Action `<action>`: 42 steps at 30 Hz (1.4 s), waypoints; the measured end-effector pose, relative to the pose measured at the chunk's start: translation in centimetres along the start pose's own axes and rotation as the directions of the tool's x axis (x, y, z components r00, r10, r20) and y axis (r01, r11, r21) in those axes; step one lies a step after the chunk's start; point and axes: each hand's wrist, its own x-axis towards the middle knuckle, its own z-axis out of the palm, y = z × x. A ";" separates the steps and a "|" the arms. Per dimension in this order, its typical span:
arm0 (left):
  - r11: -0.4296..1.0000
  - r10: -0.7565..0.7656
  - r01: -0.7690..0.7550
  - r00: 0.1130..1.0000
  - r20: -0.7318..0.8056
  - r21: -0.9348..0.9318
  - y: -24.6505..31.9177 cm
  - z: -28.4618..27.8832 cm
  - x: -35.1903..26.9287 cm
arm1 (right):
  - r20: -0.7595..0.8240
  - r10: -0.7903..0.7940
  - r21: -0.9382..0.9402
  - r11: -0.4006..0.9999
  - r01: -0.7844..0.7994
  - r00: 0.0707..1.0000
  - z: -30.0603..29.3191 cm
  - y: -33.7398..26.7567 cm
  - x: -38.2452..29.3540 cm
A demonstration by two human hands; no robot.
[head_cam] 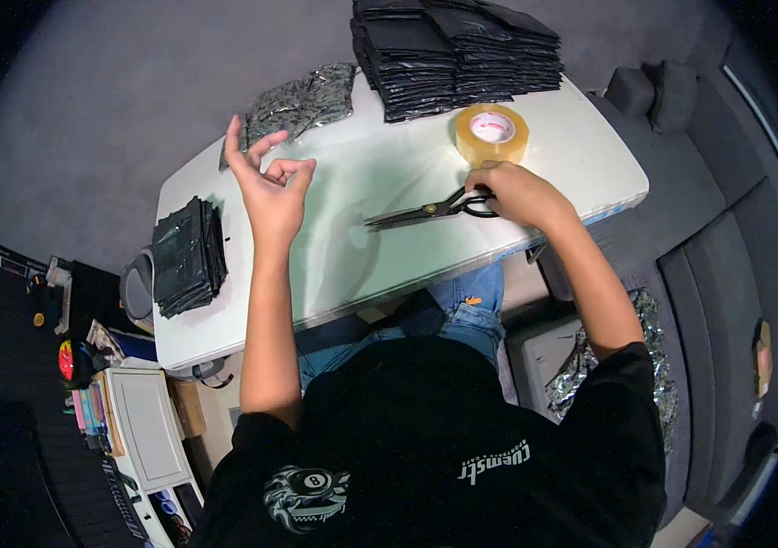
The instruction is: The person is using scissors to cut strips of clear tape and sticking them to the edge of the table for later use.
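My right hand (515, 195) is on the black handles of a pair of scissors (430, 209), whose closed blades point left over the white table (587, 144). Just beyond that hand lies a thick roll of clear yellowish packing tape (469, 142). My left hand (272, 181) is raised above the table's left part, thumb and index finger curled towards each other, other fingers spread, with nothing visible in it. Behind it lies a crinkled, patterned plastic package (300, 103). A stack of black plastic packets (186, 257) sits at the table's left end.
Tall stacks of black plastic packages (457, 55) stand at the far edge. A grey sofa (676, 178) is at the right, with crumpled silvery film (570, 383) below it. At the lower left stands a white cabinet (149, 425). My legs are under the near edge.
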 end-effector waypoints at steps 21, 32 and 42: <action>0.995 -0.084 0.084 0.996 0.009 -0.053 -0.5 0.0 0.5 | -0.190 -0.244 -0.187 0.960 0.209 0.951 -2.9 -3.1 -0.2; 0.987 -0.135 0.134 0.991 -0.015 -0.088 0.7 0.7 1.0 | 0.024 -0.093 0.988 0.155 -0.009 0.995 9.7 -16.1 -5.8; 0.984 -0.175 0.172 0.983 -0.054 -0.049 1.7 1.2 0.6 | 0.084 -0.045 0.979 0.192 -0.073 0.995 13.6 -17.4 -3.0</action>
